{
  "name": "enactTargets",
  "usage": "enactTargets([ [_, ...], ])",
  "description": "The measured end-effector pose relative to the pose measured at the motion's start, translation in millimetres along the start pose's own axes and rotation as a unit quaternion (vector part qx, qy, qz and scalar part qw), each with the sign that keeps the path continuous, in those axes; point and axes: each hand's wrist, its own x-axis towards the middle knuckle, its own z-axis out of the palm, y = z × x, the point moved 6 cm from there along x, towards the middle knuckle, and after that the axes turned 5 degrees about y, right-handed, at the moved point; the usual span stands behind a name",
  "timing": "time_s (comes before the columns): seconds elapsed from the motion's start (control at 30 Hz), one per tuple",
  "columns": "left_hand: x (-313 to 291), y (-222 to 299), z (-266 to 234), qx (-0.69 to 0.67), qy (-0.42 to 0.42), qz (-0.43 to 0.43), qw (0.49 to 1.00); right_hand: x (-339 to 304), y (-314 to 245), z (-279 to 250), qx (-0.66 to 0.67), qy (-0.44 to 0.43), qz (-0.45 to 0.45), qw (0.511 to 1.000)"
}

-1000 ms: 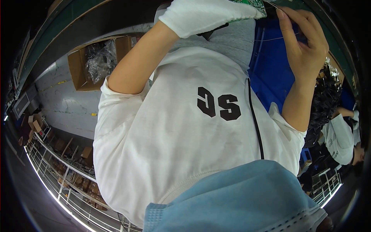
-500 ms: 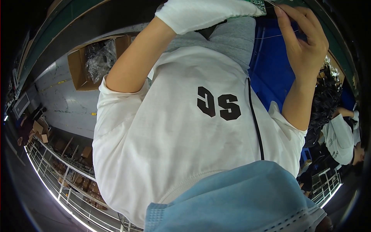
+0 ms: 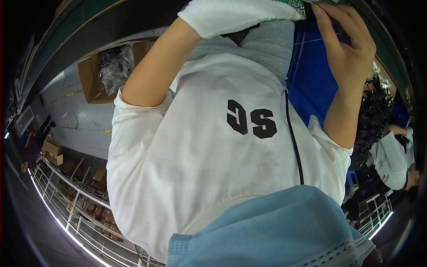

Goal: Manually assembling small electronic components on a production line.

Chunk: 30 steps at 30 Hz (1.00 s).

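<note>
At the top edge, my left hand (image 3: 235,18) in a white glove is closed on a green circuit board (image 3: 297,6) with small parts on it. The picture's edge cuts off part of the hand and board. Just right of the board is my bare right hand (image 3: 349,42), with thumb and forefinger pinched together at the board's end. A thin wire (image 3: 311,41) runs from the grey-clad lap across to this hand, and a fine strand shows at the fingertips.
A blue bin (image 3: 311,75) stands beside my lap on the right, with a bundle of black cables (image 3: 373,118) beyond it. A co-worker (image 3: 390,160) sits farther right. On the left is a cardboard box (image 3: 89,82) holding clear plastic, then a railing (image 3: 78,191) and another person (image 3: 33,147).
My right hand has shifted slightly left, its fingertips nearer the board. The left hand has barely moved. At the far left, the person and an open box there have shifted a little.
</note>
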Motion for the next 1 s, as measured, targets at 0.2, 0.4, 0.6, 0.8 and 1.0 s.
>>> enactTargets([
  [0.2,-13.1,-9.3,-7.7,0.002,0.065,-0.070,0.995,-13.7,22.7,-13.4,0.481,0.016,0.095,0.871],
  [0.4,-45.7,12.0,-35.9,-0.025,0.157,-0.015,0.987,-61.4,23.6,1.3,0.681,-0.135,0.253,0.674],
  [0.6,-86.8,103.2,-105.9,0.000,0.255,-0.002,0.967,-84.8,28.8,39.9,0.220,-0.153,0.263,0.927],
  [0.8,-60.1,187.7,-201.4,0.280,0.460,0.251,0.805,-131.1,44.3,75.9,0.228,-0.292,0.389,0.844],
  [1.0,57.1,162.5,-321.1,0.459,0.471,0.202,0.726,-131.2,32.9,70.1,0.268,-0.312,0.465,0.784],
])
